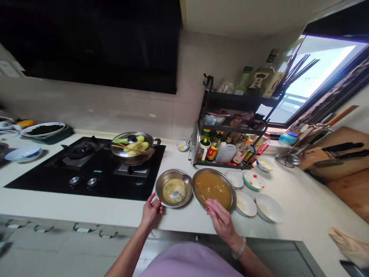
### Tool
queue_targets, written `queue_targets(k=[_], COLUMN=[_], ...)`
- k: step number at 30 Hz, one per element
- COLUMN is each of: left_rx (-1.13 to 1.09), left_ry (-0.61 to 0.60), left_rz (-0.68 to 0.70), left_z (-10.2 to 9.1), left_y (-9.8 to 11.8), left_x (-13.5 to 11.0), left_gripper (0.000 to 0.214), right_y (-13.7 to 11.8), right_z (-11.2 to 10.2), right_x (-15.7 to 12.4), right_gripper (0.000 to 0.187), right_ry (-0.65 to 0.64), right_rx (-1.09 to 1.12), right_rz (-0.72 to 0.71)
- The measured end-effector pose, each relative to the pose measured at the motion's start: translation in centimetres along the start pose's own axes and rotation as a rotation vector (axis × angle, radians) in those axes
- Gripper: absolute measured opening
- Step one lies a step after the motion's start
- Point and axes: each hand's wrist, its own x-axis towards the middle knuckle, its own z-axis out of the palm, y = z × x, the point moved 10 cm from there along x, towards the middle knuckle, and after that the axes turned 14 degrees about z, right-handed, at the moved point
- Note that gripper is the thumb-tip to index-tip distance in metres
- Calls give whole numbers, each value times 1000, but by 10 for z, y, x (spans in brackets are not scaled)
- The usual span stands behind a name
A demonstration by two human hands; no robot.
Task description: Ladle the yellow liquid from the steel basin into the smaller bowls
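Note:
My left hand (pixel 152 209) grips the near left rim of a steel bowl (pixel 159 197) that holds a little pale yellowish liquid with bits in it. In my right hand (pixel 220 219) is a long-handled metal spoon (pixel 186 179), its bowl end over the right rim of that steel bowl. The spoon's handle crosses a second, larger steel bowl (pixel 234 195), which is filled with brown liquid with pale pieces afloat. Both bowls stand side by side on the white counter, rims close together.
Several small bowls (pixel 245 204) stand to the right. A lidded pan (pixel 134 148) with yellow-green pieces sits on the black cooktop (pixel 115 188). Behind stands a black rack (pixel 239 130) with bottles and jars. Knives in a wooden block (pixel 319 156) are at far right.

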Motion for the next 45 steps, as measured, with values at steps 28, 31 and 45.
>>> queue_targets(k=[28,31,45], left_rx=[-25,-32,-17], left_ry=[-6,-6,-11], left_rz=[-18,-20,-20], left_z=[-1,-1,-2], left_y=[-4,-5,-7], left_x=[2,2,3], left_gripper=[72,72,75], right_y=[129,125,79], right_z=[-76,-76,-18], right_x=[-24,-21,14], right_gripper=[32,32,31], right_ry=[556,540,277], right_rx=[528,515,504], right_rz=[769,764,660])
